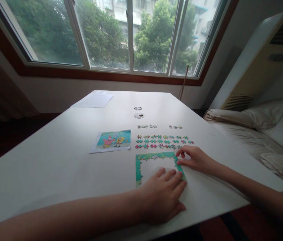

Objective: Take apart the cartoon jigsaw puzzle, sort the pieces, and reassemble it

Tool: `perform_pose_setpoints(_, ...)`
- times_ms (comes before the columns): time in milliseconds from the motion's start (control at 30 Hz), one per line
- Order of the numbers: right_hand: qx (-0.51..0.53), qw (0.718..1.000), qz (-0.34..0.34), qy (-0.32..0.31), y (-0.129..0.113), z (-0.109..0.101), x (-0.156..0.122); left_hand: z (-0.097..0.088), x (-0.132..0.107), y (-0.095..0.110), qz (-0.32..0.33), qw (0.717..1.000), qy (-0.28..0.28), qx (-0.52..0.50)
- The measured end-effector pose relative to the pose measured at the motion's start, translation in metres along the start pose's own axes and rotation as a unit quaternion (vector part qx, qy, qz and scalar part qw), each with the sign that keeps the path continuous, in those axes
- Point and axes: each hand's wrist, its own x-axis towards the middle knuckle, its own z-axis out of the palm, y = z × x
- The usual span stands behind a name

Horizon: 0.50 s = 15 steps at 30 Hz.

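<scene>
A jigsaw puzzle border [138, 172] of joined green pieces lies flat on the white table, its middle bare. My left hand [165, 192] rests over the border's lower right part with fingers stretched out, hiding the pieces beneath. At the upper right corner, my right hand [194, 159] touches the border's outer edge; its thumb and index finger are apart with nothing visible between them. Just beyond the border lie rows of loose puzzle pieces [153, 146] in green, red and yellow. A printed picture [113, 140] of cartoon figures lies to the left.
Farther back on the table [56, 160] are several greyish puzzle pieces [143, 126] and two round flat items [138, 115]. White paper [94, 100] sits at the far left corner. A pale sofa [252, 130] stands at the right, and windows [130, 36] are beyond the table.
</scene>
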Motion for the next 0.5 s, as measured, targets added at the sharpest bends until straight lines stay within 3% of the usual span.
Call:
perform_pose_setpoints(300, 0.011, 1.0, 0.0, 0.003, 0.002, 0.001, -0.001, -0.003, -0.008, -0.002, -0.007, 1.0, -0.003, -0.004)
perform_pose_setpoints(500, 0.005, 1.0, 0.003, 0.004, -0.001, 0.002, 0.0, -0.019, -0.038, -0.031, -0.081, 0.997, -0.004, 0.016)
